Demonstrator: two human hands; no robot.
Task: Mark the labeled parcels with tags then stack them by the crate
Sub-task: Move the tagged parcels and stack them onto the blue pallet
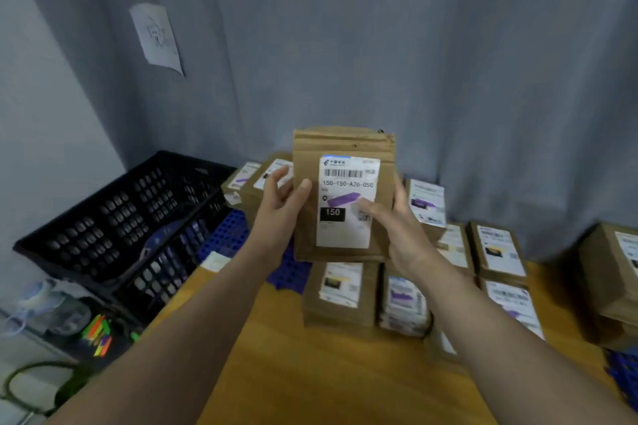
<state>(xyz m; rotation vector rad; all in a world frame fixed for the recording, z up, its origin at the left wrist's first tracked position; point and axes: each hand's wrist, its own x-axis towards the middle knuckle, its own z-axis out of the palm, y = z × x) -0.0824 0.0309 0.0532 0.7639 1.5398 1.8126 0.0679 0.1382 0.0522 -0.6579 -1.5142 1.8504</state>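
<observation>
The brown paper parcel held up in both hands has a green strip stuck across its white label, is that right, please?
No: the head view shows the strip on the white label of the brown paper parcel is purple, not green.

A parcel-dispatch room: labelled parcels (pixel 497 252) are crowding the wooden worktop (pixel 310 373), with a black crate (pixel 114 217) sitting alongside.

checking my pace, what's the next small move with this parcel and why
Probably use the right hand to thumb the purple tag flat: its thumb sits at the tag's end, while the left hand grips the edge of the parcel, which is held upright. Stacking by the crate comes after.
</observation>
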